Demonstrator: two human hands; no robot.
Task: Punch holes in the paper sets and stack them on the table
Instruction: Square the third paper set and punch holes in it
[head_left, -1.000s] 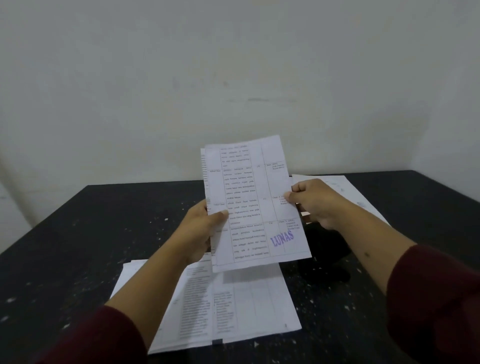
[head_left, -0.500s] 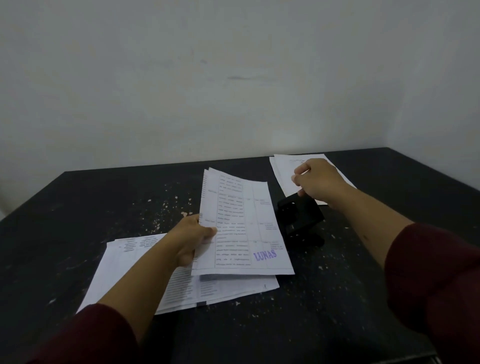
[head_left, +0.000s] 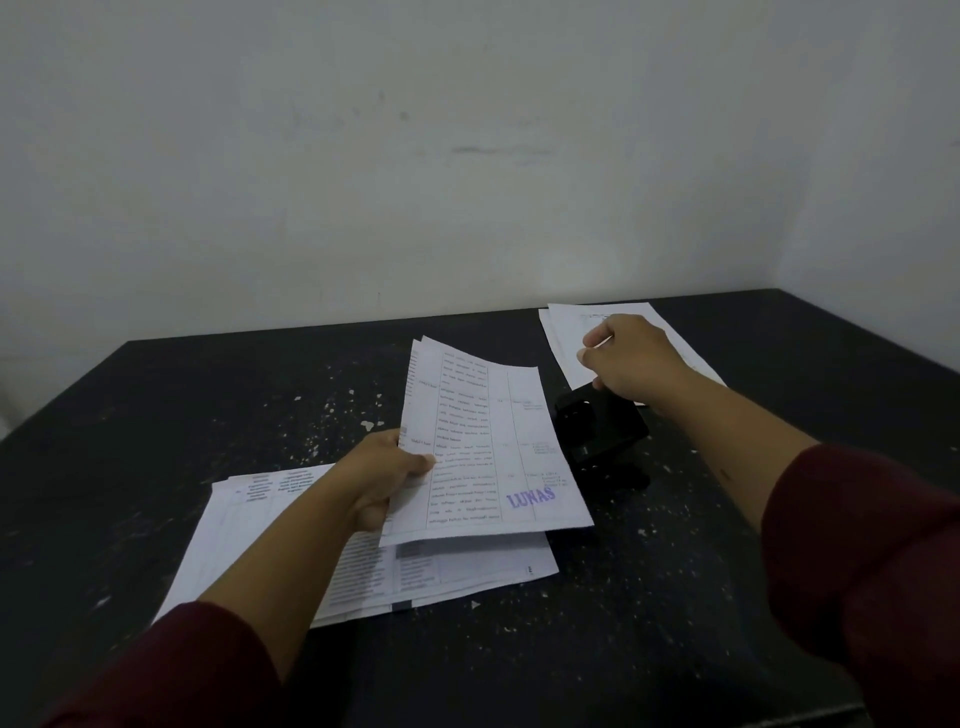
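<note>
Our right hand (head_left: 631, 358) had left the paper set (head_left: 483, 441), fingers curled on the hole punch (head_left: 597, 431); our left hand (head_left: 384, 478) pinched it, unpunched; far-right-corner stack (head_left: 566, 343) done.

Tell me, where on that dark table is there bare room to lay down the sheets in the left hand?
Bare table lies left of the held sheets, behind the near pile. More lies along the near edge, between the pile and the right sleeve. It is crowded at centre right: the hole punch, the right hand and the far stack sit close together.
</note>
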